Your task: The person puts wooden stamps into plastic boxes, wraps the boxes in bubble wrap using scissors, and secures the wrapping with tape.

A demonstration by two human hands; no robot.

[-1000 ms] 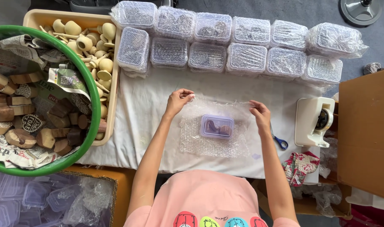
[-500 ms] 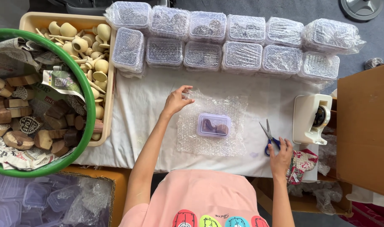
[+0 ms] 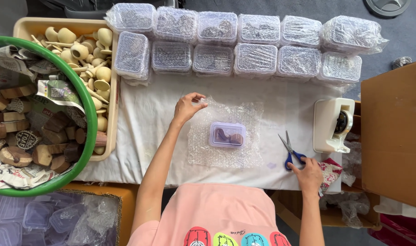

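1. Bubble wrap sheet (image 3: 226, 136) is pinched at its top-left corner by L hand (image 3: 188, 107), fingers closed on it.
2. Blue-handled scissors (image 3: 291, 151) are touched at the handles by R hand (image 3: 308, 174); grip can't be told.
3. Small lidded plastic box (image 3: 227, 135) is centred on the wrap, on the white-clothed table (image 3: 144, 118).

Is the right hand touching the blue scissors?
Touching. The head view shows the right hand with its fingers on the blue handles of the scissors, which lie on the white cloth.
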